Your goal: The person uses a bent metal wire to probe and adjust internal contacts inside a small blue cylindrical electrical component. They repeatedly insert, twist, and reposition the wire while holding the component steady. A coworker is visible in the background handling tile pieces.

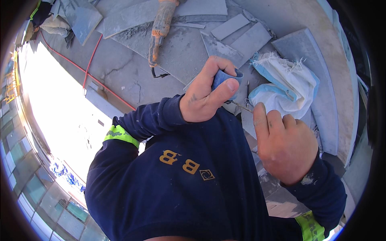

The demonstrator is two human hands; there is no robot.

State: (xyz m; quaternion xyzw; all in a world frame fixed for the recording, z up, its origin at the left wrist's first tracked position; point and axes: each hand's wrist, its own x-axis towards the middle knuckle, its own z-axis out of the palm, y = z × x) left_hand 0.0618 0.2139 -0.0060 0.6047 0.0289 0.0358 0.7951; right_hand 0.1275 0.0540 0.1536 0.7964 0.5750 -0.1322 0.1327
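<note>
My left hand [207, 94] is wrapped round a short blue tube-shaped piece [219, 79], with its round rim facing up and the thumb and forefinger at its edge. My right hand [286, 142] is closed, with the forefinger stretched along a thin, dirty rod-like tool [241, 106]. The tool's far end reaches the underside of the blue piece, where a small dark part shows. Most of the tool's handle is hidden by my right fingers. Both hands are in front of my dark blue sweatshirt [181, 193].
Beyond my left hand an orange, dust-covered power tool [161, 28] lies on grey slabs [132, 18]. A white and light-blue woven sack [287, 84] is crumpled beside cut tile strips [253, 38]. A red cable [90, 64] crosses the floor at the left. A pale curved wall [317, 24] runs along the right.
</note>
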